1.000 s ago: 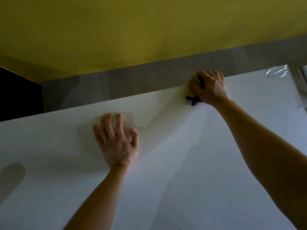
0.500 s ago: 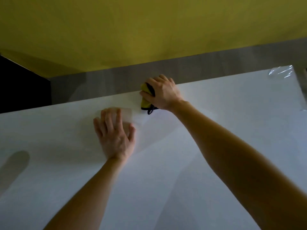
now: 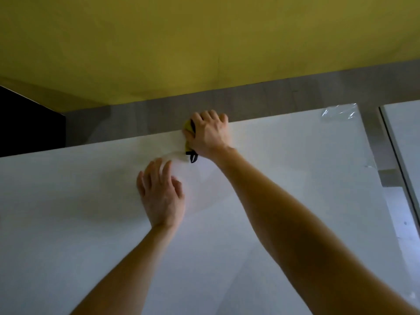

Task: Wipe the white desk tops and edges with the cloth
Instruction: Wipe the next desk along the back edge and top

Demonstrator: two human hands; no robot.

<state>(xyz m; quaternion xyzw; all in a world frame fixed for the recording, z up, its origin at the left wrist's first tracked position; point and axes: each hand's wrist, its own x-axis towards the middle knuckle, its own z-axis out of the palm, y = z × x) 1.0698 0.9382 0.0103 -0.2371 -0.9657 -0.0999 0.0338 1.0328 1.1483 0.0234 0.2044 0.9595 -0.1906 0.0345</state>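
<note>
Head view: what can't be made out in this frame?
cloth: head view, mostly under the right hand; only a yellow bit and a black loop show.
desk far edge face: turned away from the camera; the fingers curl over it, contact unseen.
left hand: blurred; pressing or just resting, cannot tell.
desk's near and left edges: cut off by the frame.

Right hand (image 3: 210, 135) grips yellow cloth (image 3: 188, 126) at desk (image 3: 79, 223) far edge; left hand (image 3: 162, 196) flat.
</note>
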